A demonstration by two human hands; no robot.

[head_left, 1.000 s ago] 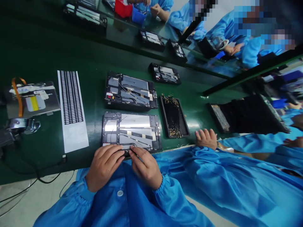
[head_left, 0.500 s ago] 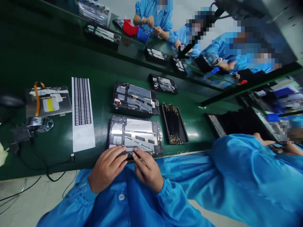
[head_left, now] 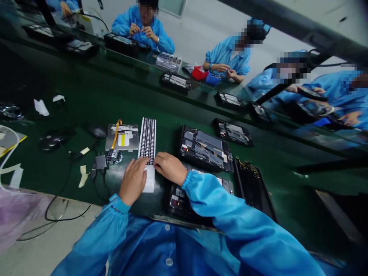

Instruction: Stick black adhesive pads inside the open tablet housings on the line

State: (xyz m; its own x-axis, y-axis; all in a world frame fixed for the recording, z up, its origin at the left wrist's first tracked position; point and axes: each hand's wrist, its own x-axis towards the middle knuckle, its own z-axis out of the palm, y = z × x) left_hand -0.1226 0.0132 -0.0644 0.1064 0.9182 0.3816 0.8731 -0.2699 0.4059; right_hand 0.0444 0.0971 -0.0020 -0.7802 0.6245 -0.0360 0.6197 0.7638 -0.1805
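A white sheet of small black stickers (head_left: 148, 134) lies on the green table, its lower part bare of stickers. My left hand (head_left: 133, 182) rests on the sheet's left side with its fingers stretched out and the tips near the lowest sticker rows. From the right, my right hand (head_left: 170, 167) reaches the sheet's edge at those same rows, its fingers bent and pressed together; what they pinch, if anything, is hidden. Beneath my right forearm sits an opened tablet-like device (head_left: 175, 199), partly covered by the sleeve. Another opened device (head_left: 205, 147) lies just behind it.
Left of the sheet are a metal-backed panel (head_left: 123, 140) with an orange ribbon, a tape roll (head_left: 114, 156) and a black charger (head_left: 100, 163). A dark tray of gold-tipped cables (head_left: 253, 184) stands to the right. Co-workers sit behind the raised shelf, where more devices (head_left: 176, 81) lie.
Both hands have left the near edge of the front device and moved left to the sticker sheet. The camera view has turned left.
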